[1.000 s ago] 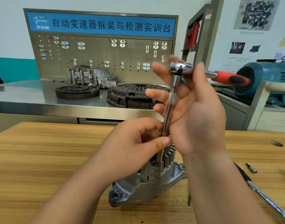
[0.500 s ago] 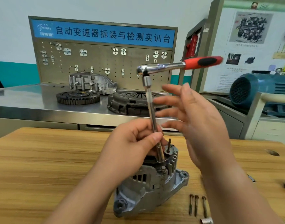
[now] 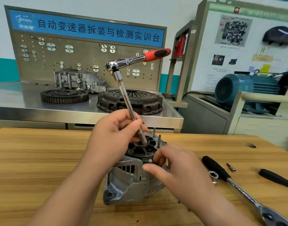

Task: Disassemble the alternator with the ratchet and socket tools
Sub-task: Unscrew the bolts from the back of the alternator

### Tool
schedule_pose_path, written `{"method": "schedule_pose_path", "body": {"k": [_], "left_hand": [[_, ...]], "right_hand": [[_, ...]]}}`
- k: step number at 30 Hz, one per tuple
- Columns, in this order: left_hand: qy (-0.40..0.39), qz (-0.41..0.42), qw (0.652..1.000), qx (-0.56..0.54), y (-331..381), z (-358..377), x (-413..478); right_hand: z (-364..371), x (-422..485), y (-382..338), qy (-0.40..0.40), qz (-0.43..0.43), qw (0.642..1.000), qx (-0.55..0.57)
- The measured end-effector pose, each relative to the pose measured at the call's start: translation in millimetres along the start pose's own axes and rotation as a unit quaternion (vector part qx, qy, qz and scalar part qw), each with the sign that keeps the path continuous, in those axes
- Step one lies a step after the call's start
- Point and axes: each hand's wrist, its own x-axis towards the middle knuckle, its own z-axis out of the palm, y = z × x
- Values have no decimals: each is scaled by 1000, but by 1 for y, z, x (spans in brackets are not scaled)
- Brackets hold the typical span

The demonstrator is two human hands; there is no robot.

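Observation:
The grey alternator (image 3: pixel 132 181) stands on the wooden table (image 3: pixel 34 160), its dark end face turned up. My left hand (image 3: pixel 114 137) grips the long chrome extension bar (image 3: pixel 128 101), whose lower end rests at the centre of that face. At the bar's top sits the red-handled ratchet (image 3: pixel 136 60), with no hand on it. Two thin studs (image 3: pixel 159 141) stick up from the alternator's far rim. My right hand (image 3: pixel 176 167) reaches down to the alternator's right edge, thumb and fingertips close together by the housing; whether they pinch anything is hidden.
A larger ratchet (image 3: pixel 238 185) with a black grip lies on the table to the right, a loose socket (image 3: pixel 213 175) beside it, a small bit (image 3: pixel 231 167) and a black tool (image 3: pixel 277 177) farther right. Behind stands a steel bench (image 3: pixel 17 101) with a clutch plate (image 3: pixel 132 101).
My right hand left the ratchet head and dropped to the alternator's right edge. The extension bar tilted left, its top swinging away. The camera pitched down and right, showing more table.

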Motion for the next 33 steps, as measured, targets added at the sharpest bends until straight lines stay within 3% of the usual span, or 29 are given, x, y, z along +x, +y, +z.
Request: {"method": "schedule_pose_path", "body": {"k": [8,11,15,17,19,23,27,33], "left_hand": [[-21,5,1000,-1,-1,-3,1],[-23,5,1000,0,-2,-3,1],[-23,3,1000,1,-2,-4,0],[-26,1,1000,4,-2,-4,0],[-27,1,1000,6,-1,-3,0],[-32,6,999,12,0,-1,-1],[-37,12,999,13,1,0,-3],[-43,11,999,6,0,1,-4]], "right_hand": [[2,1,-9,49,-50,998,0],[-11,6,-15,92,-49,991,89],[-44,13,0,159,20,968,191],[-55,14,21,123,66,976,165],[-51,11,46,33,130,983,121],[-16,-2,94,-113,222,968,32],[4,-11,125,-121,259,955,-79],[18,-14,137,-144,284,942,-103]]}}
